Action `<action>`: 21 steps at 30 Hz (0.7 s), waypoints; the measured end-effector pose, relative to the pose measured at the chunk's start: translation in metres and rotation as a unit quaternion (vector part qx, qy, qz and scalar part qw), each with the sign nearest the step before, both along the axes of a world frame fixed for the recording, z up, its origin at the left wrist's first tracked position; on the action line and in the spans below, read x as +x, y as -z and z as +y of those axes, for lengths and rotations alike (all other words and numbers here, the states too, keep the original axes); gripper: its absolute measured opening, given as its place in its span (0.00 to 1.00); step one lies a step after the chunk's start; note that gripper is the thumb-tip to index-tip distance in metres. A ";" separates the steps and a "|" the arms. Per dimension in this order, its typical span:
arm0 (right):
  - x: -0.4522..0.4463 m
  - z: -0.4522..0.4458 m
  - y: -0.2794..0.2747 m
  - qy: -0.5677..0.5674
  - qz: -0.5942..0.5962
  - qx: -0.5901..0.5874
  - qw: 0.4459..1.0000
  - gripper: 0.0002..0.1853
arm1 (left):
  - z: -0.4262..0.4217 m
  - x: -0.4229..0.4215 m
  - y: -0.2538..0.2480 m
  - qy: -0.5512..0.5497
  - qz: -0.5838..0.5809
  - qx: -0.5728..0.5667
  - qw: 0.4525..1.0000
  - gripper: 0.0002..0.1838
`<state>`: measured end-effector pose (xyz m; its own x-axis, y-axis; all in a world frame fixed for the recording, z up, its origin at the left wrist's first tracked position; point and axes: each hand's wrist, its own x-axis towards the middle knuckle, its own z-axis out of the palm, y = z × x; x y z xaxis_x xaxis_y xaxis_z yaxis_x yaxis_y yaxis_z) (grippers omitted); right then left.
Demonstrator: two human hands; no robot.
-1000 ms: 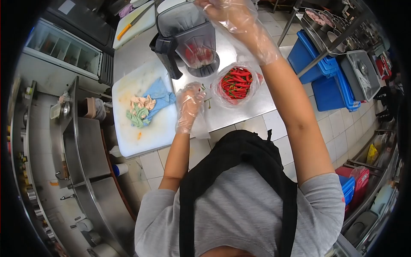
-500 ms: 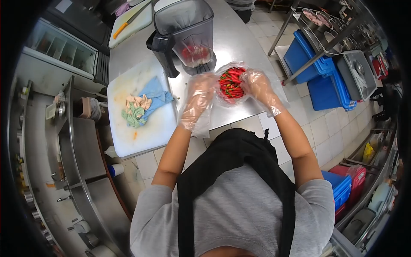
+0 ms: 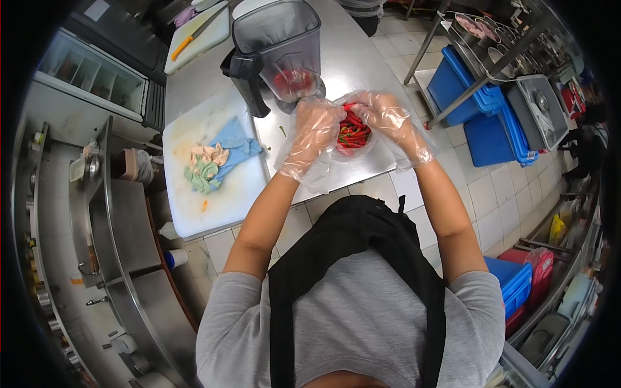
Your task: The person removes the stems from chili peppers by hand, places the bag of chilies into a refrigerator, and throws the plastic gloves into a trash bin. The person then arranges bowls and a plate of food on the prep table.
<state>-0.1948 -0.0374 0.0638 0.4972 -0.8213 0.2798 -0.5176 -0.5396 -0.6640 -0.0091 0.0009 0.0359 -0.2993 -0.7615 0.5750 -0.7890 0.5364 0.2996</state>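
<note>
Left hand [image 3: 317,126] and right hand [image 3: 383,118], both in clear plastic gloves, were half curled near each other at the far edge of the red chillies [image 3: 354,136]; whether they pinched one, I could not tell. These chillies lay bagged on the steel table [image 3: 352,71], between the hands. Blender jar [image 3: 288,48] stood beyond, nearer the left hand.

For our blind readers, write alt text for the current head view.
A person's gloved left hand and right hand are at a clear bag of red chilies on a metal table. Beyond stands a blender jug with something red inside; to the left, crumpled cloths lie on a white cutting board.
</note>
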 end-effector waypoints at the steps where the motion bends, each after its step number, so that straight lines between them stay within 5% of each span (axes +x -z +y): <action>1: 0.000 0.002 0.002 -0.045 -0.030 0.012 0.998 0.08 | 0.003 0.002 0.001 -0.002 0.001 0.001 1.000 0.06; 4: -0.002 -0.004 0.015 -0.111 -0.066 0.095 0.987 0.09 | 0.010 0.009 0.006 0.042 0.007 0.073 0.996 0.02; 7: -0.001 -0.009 0.023 -0.140 -0.107 0.251 0.952 0.09 | 0.013 0.014 0.025 0.075 0.154 0.089 0.981 0.04; 10: -0.004 -0.010 0.025 -0.156 -0.168 0.365 0.902 0.09 | 0.015 0.021 0.025 0.113 0.221 0.243 0.938 0.06; 12: -0.002 -0.007 0.030 -0.168 -0.193 0.395 0.882 0.08 | 0.022 0.020 0.018 0.127 0.392 0.378 0.829 0.09; 14: 0.004 -0.002 0.043 -0.152 -0.301 0.467 0.817 0.10 | 0.027 0.017 0.008 0.107 0.392 0.387 0.828 0.10; 18: 0.005 -0.010 0.013 -0.124 -0.326 0.386 0.854 0.12 | 0.033 0.026 0.012 0.073 0.487 0.359 0.793 0.10; 19: 0.008 -0.010 -0.020 -0.054 -0.288 0.295 0.909 0.13 | 0.034 0.032 0.013 0.072 0.486 0.358 0.794 0.10; 20: 0.014 -0.008 -0.052 0.017 -0.244 0.200 0.949 0.14 | 0.037 0.041 0.015 0.017 0.383 0.277 0.881 0.10; 21: 0.021 -0.018 -0.072 -0.030 -0.291 0.078 0.953 0.13 | 0.042 0.051 0.020 -0.038 0.267 0.193 0.943 0.10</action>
<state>-0.1735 -0.0558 0.1354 0.3429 -0.8504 0.3990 -0.0077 -0.4273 -0.9041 0.0414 0.0425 0.0158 0.0182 -0.9527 0.3032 -0.5016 0.2536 0.8271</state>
